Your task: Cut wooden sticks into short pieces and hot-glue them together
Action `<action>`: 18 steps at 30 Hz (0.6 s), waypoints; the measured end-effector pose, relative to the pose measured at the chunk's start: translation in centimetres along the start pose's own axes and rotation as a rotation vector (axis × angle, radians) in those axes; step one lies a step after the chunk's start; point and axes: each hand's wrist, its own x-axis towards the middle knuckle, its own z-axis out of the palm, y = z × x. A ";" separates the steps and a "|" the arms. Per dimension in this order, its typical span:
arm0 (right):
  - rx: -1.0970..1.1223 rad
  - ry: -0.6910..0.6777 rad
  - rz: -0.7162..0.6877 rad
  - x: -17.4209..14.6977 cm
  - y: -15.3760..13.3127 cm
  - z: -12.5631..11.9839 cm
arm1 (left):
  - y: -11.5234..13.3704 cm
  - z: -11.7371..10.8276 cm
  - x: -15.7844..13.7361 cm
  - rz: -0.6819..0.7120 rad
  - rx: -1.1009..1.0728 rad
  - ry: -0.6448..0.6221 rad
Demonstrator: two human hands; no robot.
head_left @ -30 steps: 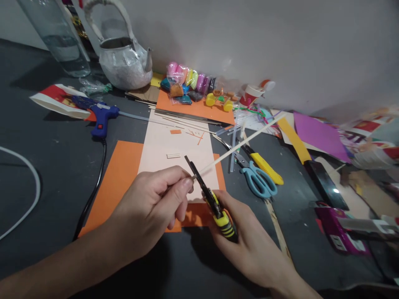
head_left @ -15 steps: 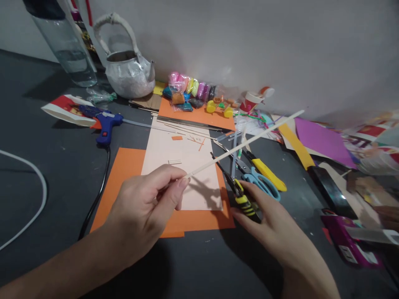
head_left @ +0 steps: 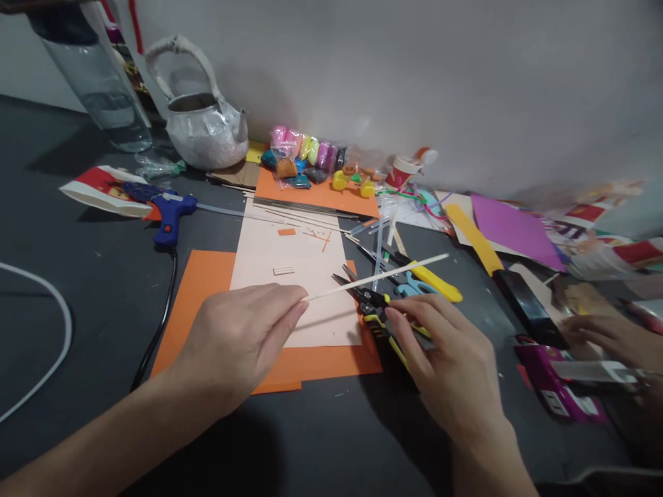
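Pinched between thumb and fingers of my left hand [head_left: 248, 331] is the near end of a thin wooden stick [head_left: 398, 273], which slants up to the right above the paper. My right hand [head_left: 450, 352] is closed on a pair of needle-nose pliers [head_left: 369, 304] with black and yellow handles, its fingertips close to the pivot. The plier jaws stand apart near the stick, pointing up and left; whether they touch it I cannot tell. Under both lies a pale sheet [head_left: 321, 331] on orange paper [head_left: 207, 276]. Several short stick pieces [head_left: 283, 270] form a small group on the sheet.
Left are a blue glue gun [head_left: 170, 214], a kettle [head_left: 207, 134] and a water bottle [head_left: 111, 110]. Bagged coloured clay [head_left: 305, 155] sits behind. Blue scissors [head_left: 409, 284], a yellow cutter [head_left: 435, 279] and a purple box [head_left: 559, 386] lie right, near another person's hand [head_left: 616, 338].
The stick has tipped lower at its far end. My right hand has brought the pliers left and up towards the stick, and their jaws now show apart. Another person's hand has come further in at right.
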 end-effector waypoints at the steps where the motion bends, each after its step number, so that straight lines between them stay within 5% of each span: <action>1: 0.106 0.079 -0.077 0.4 -0.8 -0.4 | -0.2 0.2 -0.1 0.051 0.026 0.002; 3: 0.172 0.096 -0.264 1.2 -2.4 -1.0 | -0.5 0.7 -0.3 0.138 0.066 -0.015; 6: 0.238 -0.102 -0.392 2.1 -4.0 -0.8 | -0.6 1.1 -0.8 0.190 0.101 -0.098; 10: 0.267 -0.327 -0.317 2.3 -4.2 0.2 | -0.4 1.6 -1.1 0.160 0.127 -0.263; 18: 0.177 -0.499 -0.356 3.4 -4.0 1.3 | -0.1 2.2 -0.4 -0.131 0.114 -0.498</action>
